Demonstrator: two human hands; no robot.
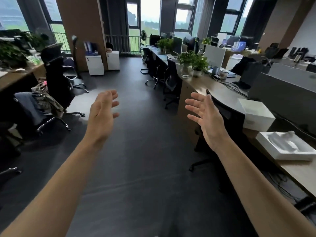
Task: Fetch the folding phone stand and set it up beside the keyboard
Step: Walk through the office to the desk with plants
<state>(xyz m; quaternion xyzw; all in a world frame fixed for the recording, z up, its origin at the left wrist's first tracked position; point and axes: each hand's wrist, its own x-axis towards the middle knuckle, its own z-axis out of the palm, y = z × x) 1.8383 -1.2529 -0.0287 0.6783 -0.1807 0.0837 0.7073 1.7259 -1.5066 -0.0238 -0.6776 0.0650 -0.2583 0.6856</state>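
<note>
My left hand (102, 115) and my right hand (206, 120) are both raised in front of me over the dark floor of an office aisle. Their palms face each other, fingers spread, and neither holds anything. No folding phone stand and no keyboard can be made out in this view. My right hand hovers just left of a black chair back (229, 113) pushed against the long desk on the right.
A long wooden desk (213, 86) runs along the right with a white box (256, 115), a white moulded tray (287, 147), potted plants (193, 62), a mug and monitors. Black office chairs (56, 82) stand on the left. White cabinets (94, 65) stand by a brown pillar.
</note>
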